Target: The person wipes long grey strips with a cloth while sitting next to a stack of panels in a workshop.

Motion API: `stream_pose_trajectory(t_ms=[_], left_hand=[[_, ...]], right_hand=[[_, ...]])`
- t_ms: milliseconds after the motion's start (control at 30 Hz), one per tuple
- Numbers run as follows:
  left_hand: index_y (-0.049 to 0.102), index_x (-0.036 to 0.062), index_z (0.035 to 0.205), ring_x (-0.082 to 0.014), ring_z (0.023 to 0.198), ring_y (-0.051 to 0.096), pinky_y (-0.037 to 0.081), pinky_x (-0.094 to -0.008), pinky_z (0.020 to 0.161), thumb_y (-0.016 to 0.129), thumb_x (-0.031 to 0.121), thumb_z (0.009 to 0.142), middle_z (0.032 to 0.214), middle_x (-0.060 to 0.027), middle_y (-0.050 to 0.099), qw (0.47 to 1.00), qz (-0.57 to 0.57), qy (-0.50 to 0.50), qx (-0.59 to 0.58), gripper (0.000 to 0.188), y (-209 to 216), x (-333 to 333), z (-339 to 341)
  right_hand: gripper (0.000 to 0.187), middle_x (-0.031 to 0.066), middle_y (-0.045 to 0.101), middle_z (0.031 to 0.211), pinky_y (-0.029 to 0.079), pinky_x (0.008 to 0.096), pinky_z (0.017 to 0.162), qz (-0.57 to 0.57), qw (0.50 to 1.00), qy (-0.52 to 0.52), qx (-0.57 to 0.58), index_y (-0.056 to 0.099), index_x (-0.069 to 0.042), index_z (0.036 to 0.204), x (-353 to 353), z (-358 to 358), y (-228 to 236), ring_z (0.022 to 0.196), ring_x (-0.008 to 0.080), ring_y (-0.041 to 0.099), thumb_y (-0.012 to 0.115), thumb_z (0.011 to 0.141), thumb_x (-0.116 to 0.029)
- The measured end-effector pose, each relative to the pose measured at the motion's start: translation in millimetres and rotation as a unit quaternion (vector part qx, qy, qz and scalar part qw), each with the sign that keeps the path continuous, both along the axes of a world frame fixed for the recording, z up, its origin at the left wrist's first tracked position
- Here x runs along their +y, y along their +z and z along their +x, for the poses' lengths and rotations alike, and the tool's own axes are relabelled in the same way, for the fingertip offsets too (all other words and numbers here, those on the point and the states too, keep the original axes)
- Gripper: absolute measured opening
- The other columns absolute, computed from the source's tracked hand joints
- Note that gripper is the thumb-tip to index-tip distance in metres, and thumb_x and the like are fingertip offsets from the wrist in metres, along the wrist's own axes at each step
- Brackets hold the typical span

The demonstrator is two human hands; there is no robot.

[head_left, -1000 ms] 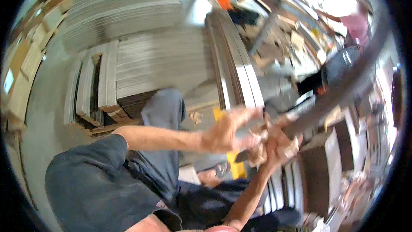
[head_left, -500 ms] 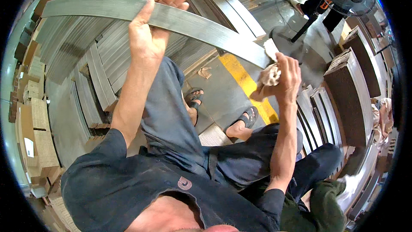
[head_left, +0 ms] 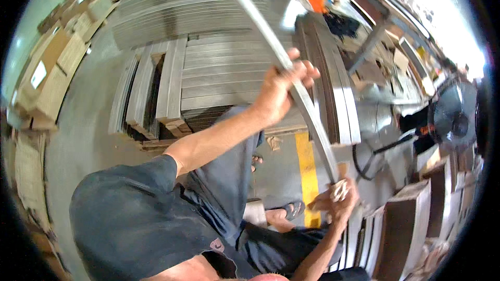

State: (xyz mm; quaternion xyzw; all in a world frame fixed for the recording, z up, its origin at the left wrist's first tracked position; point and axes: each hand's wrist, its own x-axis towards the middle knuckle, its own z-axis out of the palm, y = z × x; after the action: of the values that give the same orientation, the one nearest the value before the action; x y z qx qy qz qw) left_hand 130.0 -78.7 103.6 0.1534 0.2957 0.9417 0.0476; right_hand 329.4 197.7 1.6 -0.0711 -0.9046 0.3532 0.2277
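A long, flat grey strip point(head_left: 312, 116) slants from the top of the view down to the lower right, its narrow edge turned mostly toward me. My left hand point(head_left: 278, 91) holds it around the middle, thumb on one side and fingers on the other. At the near end, my right hand point(head_left: 345, 203) is closed on a crumpled whitish rag point(head_left: 339, 191), which is pressed against the strip's tip. The far end runs out of the picture.
Ahead lies a wide stack of similar grey strips point(head_left: 224, 67), with further stacked strips point(head_left: 333, 99) to its right. A black fan point(head_left: 455, 117) stands at the right, above brown stacked boards point(head_left: 403, 229). Cardboard boxes point(head_left: 44, 80) line the left. A yellow line point(head_left: 306, 171) marks the floor.
The strip has swung from lying across the view to pointing away from me, and turned onto its edge. Both hands moved with it, the left rightward and the right lower. The view has also turned.
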Motion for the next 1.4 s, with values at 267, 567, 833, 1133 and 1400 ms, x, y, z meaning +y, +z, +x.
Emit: stream_pose_trajectory(t_ms=[267,567,833,1133,1400], left_hand=[[0.029,0.0018,0.141,-0.0178,0.105,0.057,0.05,-0.032,0.092,0.077,0.015,0.083,0.106,-0.0063,0.056,0.972,-0.211,-0.004,0.101,0.076,-65,10,113],[0.043,-0.0113,0.132,-0.0256,0.116,0.054,0.042,-0.0325,0.103,0.079,0.021,0.07,0.122,-0.0195,0.058,0.927,-0.317,0.179,0.095,0.078,-20,0,96],[0.06,-0.0051,0.097,-0.0168,0.079,0.062,0.052,-0.0318,0.071,0.075,0.011,0.066,0.087,-0.0114,0.067,0.877,-0.421,0.203,0.11,0.038,-51,16,-10],[0.052,-0.0078,0.081,-0.0244,0.071,0.056,0.048,-0.0374,0.063,0.079,0.029,0.056,0.073,-0.0168,0.056,0.802,-0.551,0.23,0.021,0.052,-103,53,-66],[0.063,-0.0112,0.09,-0.0311,0.083,0.069,0.055,-0.0398,0.073,0.081,0.038,0.055,0.089,-0.0263,0.069,0.726,-0.629,0.277,0.019,0.063,-141,101,-127]], right_hand=[[0.036,0.0055,0.061,0.095,0.048,0.0303,0.079,-0.308,0.935,0.104,-0.144,0.058,-0.001,0.103,-124,21,22,0.085,0.0146,0.057,0.076,0.073,-0.007],[0.04,0.0138,0.046,0.111,0.039,0.0418,0.096,-0.225,0.974,0.017,-0.012,0.053,-0.002,0.11,-115,41,-41,0.107,0.0282,0.047,0.075,0.081,-0.019],[0.043,0.0092,0.051,0.104,0.043,0.0335,0.09,-0.199,0.975,-0.081,0.06,0.055,0.001,0.104,-117,34,12,0.096,0.0219,0.052,0.077,0.084,-0.031],[0.029,0.0077,0.062,0.089,0.047,0.0331,0.079,-0.254,0.965,-0.059,0.01,0.064,0.003,0.092,-120,27,25,0.082,0.0199,0.057,0.077,0.083,-0.021],[0.027,0.0155,0.066,0.089,0.051,0.0361,0.074,-0.139,0.989,-0.054,-0.019,0.064,0.001,0.099,-112,12,20,0.08,0.0302,0.065,0.072,0.082,-0.019]])
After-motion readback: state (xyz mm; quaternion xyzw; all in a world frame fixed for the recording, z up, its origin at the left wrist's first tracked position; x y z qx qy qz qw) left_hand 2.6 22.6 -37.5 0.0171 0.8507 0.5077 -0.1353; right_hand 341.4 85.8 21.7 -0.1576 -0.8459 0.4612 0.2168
